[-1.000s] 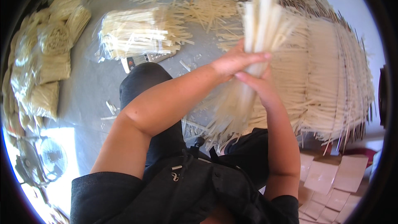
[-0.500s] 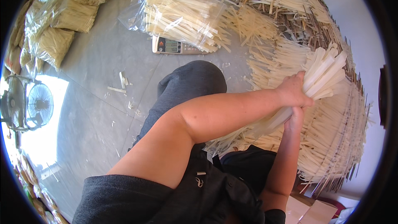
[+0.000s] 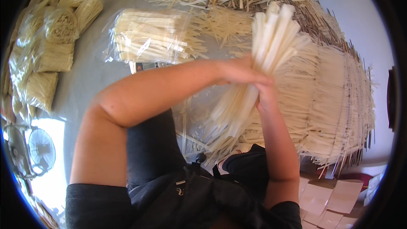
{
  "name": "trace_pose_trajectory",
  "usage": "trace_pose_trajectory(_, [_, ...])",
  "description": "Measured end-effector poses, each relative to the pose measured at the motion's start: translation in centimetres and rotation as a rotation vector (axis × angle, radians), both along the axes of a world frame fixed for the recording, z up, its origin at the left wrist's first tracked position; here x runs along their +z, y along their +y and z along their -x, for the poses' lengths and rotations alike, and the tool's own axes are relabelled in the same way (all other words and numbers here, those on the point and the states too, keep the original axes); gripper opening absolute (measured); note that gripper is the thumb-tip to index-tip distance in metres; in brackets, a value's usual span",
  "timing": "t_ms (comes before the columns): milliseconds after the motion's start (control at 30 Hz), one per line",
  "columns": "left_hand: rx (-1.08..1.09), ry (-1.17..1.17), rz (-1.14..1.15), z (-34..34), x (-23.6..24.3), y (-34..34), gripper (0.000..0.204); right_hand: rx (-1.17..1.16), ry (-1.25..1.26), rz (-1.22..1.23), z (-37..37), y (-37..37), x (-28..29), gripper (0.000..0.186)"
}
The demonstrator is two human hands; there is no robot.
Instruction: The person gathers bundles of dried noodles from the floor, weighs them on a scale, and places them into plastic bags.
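A bundle of pale flat strips (image 3: 274, 34) stood tilted in front of the person, its upper end fanned out and leaning right, its blurred lower end spreading down to the left. The left hand (image 3: 246, 72) was wrapped around its middle, and the right hand (image 3: 266, 92) gripped it just below, touching the left. Behind and to the right lay a broad heap of similar strips (image 3: 328, 101). Left of the bundle, a clear bag of strips (image 3: 148, 34) rested over a partly hidden device (image 3: 146, 65) on the grey floor (image 3: 95, 70). Farther left were more filled bags (image 3: 53, 57), with a fan (image 3: 41, 148) nearer the person.
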State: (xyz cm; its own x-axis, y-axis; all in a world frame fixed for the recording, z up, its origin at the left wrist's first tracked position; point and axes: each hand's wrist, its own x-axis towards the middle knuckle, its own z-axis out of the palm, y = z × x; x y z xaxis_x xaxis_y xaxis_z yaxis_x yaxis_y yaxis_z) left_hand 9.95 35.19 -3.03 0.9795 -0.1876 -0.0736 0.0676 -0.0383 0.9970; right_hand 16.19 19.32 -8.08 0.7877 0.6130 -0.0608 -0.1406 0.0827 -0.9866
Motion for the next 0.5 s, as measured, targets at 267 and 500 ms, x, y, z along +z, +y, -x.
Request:
trace_pose_trajectory(267, [-0.103,0.267,-0.222,0.3,0.2,7.9,0.092,-0.007,0.298,-0.112,-0.4,3.0,-3.8,0.039])
trace_pose_trajectory(500, [0.474,0.16,-0.757,-4.0,-7.8,19.6,0.063,0.069,0.449,-0.171,-4.1,4.9,-6.6,0.046])
